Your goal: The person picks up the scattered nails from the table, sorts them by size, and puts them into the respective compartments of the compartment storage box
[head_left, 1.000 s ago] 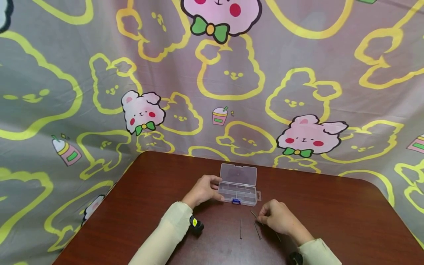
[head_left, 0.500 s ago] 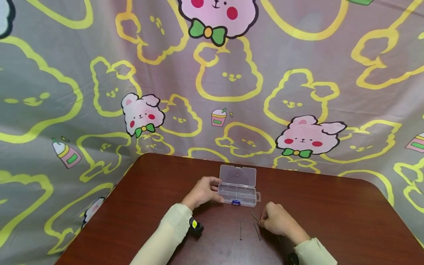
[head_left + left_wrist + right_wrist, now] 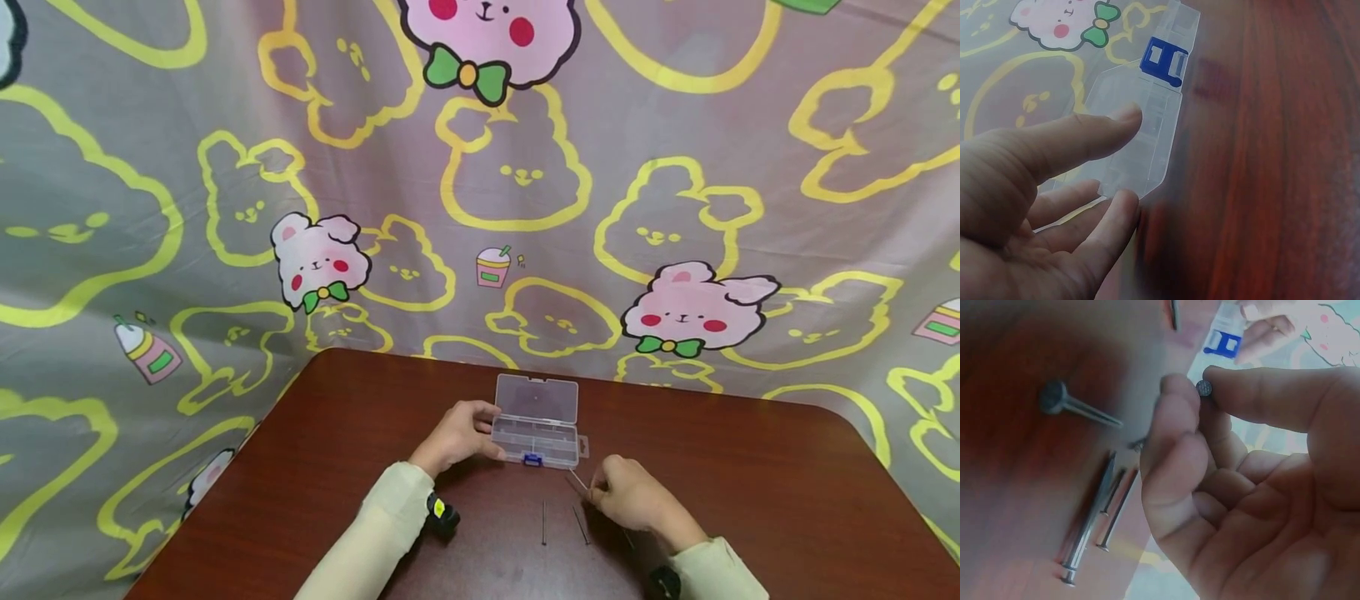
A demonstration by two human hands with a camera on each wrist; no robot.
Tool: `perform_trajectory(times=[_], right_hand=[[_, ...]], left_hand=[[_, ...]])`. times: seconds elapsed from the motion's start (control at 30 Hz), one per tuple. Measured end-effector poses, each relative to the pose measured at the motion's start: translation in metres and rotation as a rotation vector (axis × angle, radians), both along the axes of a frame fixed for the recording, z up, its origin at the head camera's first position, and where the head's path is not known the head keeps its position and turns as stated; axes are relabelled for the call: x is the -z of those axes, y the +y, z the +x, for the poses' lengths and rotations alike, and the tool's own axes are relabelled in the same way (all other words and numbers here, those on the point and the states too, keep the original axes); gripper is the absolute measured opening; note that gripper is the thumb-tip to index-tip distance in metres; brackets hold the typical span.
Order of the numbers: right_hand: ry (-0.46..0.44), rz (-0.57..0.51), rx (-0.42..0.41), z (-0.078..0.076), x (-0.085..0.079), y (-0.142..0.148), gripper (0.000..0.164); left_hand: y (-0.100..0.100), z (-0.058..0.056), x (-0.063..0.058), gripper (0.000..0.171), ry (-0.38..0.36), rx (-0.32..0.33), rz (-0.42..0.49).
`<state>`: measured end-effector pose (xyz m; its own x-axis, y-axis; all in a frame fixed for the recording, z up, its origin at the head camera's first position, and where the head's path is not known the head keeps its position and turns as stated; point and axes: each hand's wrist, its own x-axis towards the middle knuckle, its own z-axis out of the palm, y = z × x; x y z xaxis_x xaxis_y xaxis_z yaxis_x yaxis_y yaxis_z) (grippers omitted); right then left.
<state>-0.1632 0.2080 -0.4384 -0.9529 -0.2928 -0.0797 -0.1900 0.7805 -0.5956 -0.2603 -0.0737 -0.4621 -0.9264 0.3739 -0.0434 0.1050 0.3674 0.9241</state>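
A clear plastic compartment box with a blue latch stands with its lid raised at the back. My left hand holds the box's left end, thumb at the front corner and fingers at the side, as the left wrist view also shows. Between thumb and fingertips, my right hand pinches a nail, its point toward the box's front right corner. In the right wrist view the round nail head shows at the fingertips. Two nails, one upright in view and one slanted, lie left of this hand.
Another nail lies near the right wrist, partly hidden in the head view. The dark red-brown table ends at a patterned curtain behind and at the left. A hanging tab sticks out from the box's right end.
My right hand has first drawn slightly nearer, then raised the pinched nail off the table toward the box. The left hand keeps its hold on the box.
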Motion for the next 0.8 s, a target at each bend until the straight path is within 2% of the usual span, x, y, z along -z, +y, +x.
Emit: perform_trajectory(times=[0.27, 0.43, 0.8], right_hand=[[0.004, -0.096, -0.043, -0.002, -0.005, 0.005, 0.018], [-0.01, -0.175, -0.002, -0.004, -0.007, 0.007, 0.014], [0.038, -0.225, 0.055, -0.016, -0.007, 0.006, 0.02]], left_hand=[[0.0, 0.001, -0.001, 0.073, 0.003, 0.008, -0.01], [0.0, 0.001, -0.001, 0.073, 0.014, 0.008, -0.022], [-0.001, 0.001, 0.0, 0.072, 0.033, 0.007, -0.028]])
